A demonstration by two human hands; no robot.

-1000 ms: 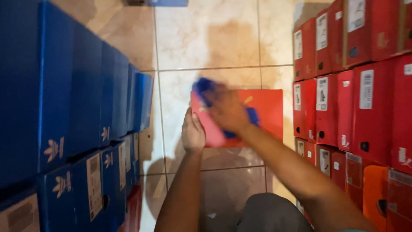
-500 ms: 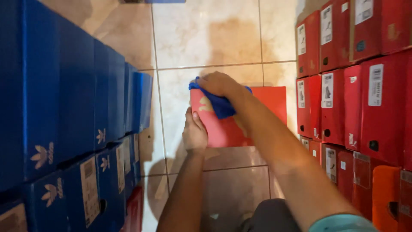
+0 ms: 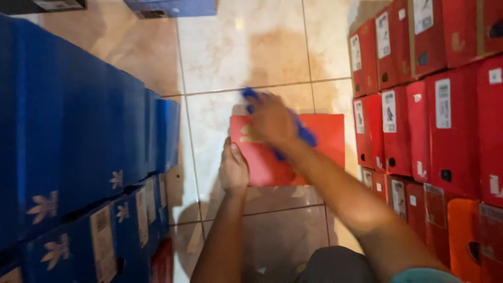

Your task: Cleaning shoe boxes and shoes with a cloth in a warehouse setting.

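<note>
- A box [image 3: 319,152] lies flat on the floor [image 3: 236,47], between two stacks.
- One stack [image 3: 78,157] stands to its left, the other stack [image 3: 435,115] to its right.
- The left hand [image 3: 233,170] rests at the box's left edge.
- The right hand [image 3: 270,120] lies on the box, seemingly over a cloth [image 3: 304,133].

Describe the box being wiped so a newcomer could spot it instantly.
Between the wall of blue boxes and the stacked red boxes, look at the tiled floor. The red box lies flat there alone, under both hands, not stacked.
</note>
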